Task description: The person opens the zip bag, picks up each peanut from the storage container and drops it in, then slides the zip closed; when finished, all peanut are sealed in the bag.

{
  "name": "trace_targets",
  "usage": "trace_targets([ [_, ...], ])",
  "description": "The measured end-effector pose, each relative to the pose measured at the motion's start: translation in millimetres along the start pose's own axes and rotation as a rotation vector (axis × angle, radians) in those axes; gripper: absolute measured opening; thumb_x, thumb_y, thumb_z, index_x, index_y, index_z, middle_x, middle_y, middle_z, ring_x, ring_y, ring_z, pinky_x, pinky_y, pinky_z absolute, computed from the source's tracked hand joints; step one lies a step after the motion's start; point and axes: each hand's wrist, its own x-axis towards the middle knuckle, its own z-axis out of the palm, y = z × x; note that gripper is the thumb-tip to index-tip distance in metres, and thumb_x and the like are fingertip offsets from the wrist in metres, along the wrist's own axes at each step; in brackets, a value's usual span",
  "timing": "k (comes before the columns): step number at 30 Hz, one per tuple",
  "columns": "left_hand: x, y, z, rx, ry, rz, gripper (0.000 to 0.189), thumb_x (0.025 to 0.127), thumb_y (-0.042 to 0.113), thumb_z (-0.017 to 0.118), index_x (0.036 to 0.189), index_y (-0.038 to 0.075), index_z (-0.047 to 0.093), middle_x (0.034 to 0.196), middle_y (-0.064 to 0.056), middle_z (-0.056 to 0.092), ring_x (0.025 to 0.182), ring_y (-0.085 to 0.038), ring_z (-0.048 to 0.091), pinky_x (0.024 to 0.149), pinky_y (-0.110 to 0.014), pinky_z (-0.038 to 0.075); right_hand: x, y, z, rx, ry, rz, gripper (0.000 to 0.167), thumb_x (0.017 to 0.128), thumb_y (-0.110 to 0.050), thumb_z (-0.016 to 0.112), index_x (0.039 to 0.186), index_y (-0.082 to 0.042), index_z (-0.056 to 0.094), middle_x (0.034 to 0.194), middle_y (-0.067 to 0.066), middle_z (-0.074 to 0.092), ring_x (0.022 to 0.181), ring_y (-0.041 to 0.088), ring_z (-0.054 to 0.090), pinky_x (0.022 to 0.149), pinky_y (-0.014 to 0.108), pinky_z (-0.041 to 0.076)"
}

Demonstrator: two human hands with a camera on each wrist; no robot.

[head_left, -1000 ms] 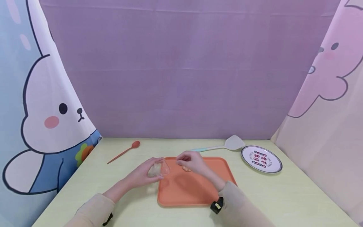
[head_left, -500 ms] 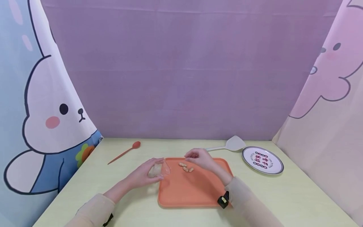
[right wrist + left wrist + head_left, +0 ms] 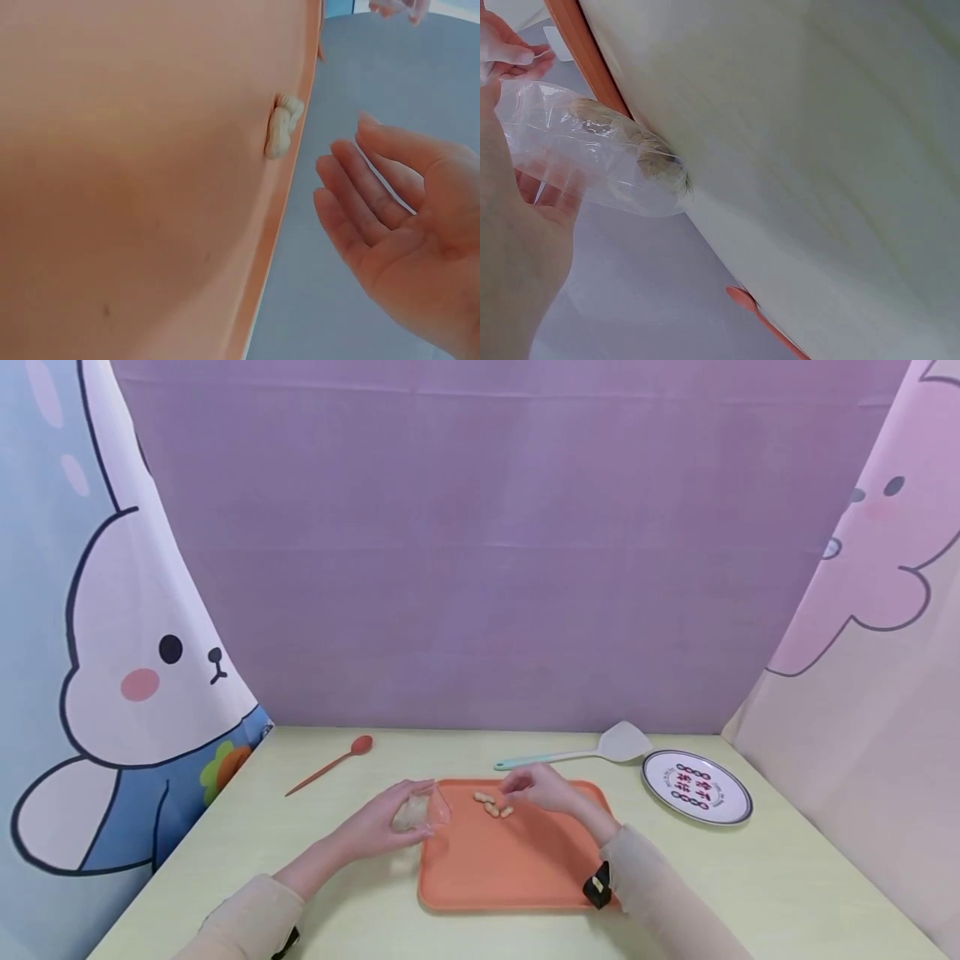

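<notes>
My left hand grips a clear plastic bag at the left edge of an orange tray. Inside the bag, tan peanuts show in the left wrist view, bunched toward its closed end. Several unshelled peanuts lie on the tray near its back edge. Just right of them hovers my right hand. Its fingers bend loosely and hold nothing, as the right wrist view shows, with peanuts on the tray beyond the fingertips.
A red spoon lies at the back left of the table. Behind the tray is a spatula with a pale blade and a teal handle. To the right sits a white plate with red lettering. A purple curtain closes off the back.
My right hand has drawn back rightward from above the peanuts and come slightly nearer, leaving them in plain sight. The left hand and the bag have stayed about where they were.
</notes>
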Motion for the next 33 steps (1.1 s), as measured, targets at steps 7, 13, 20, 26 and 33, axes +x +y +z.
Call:
trace_targets([
  [7, 1.0, 1.3, -0.6, -0.001, -0.004, 0.012, 0.071, 0.083, 0.046, 0.067, 0.137, 0.005, 0.044, 0.131, -0.003, 0.055, 0.123, -0.023, 0.050, 0.101, -0.044, 0.043, 2.8, 10.8, -2.8, -0.038, -0.021, -0.011, 0.021, 0.088, -0.010, 0.064, 0.104, 0.002, 0.068, 0.101, 0.012, 0.070, 0.095, 0.022, 0.065, 0.080, 0.028, 0.054],
  [13, 2.7, 1.2, -1.6, 0.002, -0.001, 0.006, 0.070, 0.083, 0.045, 0.068, 0.137, 0.007, 0.045, 0.132, -0.003, 0.055, 0.124, -0.023, 0.050, 0.102, -0.043, 0.042, 3.5, 14.1, -1.4, -0.007, -0.127, 0.035, 0.018, 0.089, -0.005, 0.061, 0.105, -0.002, 0.069, 0.102, 0.010, 0.070, 0.097, 0.022, 0.064, 0.082, 0.030, 0.052],
  [20, 0.2, -0.2, -0.6, 0.006, -0.004, -0.011, 0.069, 0.083, 0.044, 0.068, 0.136, 0.006, 0.046, 0.131, -0.003, 0.055, 0.124, -0.023, 0.050, 0.101, -0.044, 0.043, 2.5, 15.6, 5.0, 0.000, -0.166, 0.069, 0.017, 0.088, -0.004, 0.062, 0.101, -0.006, 0.071, 0.099, 0.007, 0.071, 0.093, 0.017, 0.064, 0.080, 0.027, 0.051],
  [26, -0.2, 0.1, 0.2, -0.003, -0.004, 0.004, 0.069, 0.083, 0.045, 0.068, 0.135, 0.005, 0.046, 0.130, -0.003, 0.056, 0.123, -0.023, 0.051, 0.101, -0.044, 0.043, 0.8, 19.0, 9.2, -0.032, -0.141, 0.114, 0.013, 0.086, -0.011, 0.066, 0.096, -0.007, 0.073, 0.093, 0.004, 0.071, 0.084, 0.013, 0.061, 0.075, 0.028, 0.050],
  [33, 1.1, -0.7, 0.3, 0.013, 0.006, 0.015, 0.069, 0.084, 0.046, 0.066, 0.135, 0.006, 0.046, 0.130, -0.003, 0.055, 0.124, -0.023, 0.050, 0.102, -0.044, 0.043, 3.2, 22.0, 7.6, -0.052, -0.126, 0.124, 0.011, 0.083, -0.015, 0.070, 0.091, -0.008, 0.072, 0.087, 0.001, 0.070, 0.076, 0.009, 0.057, 0.070, 0.026, 0.048],
])
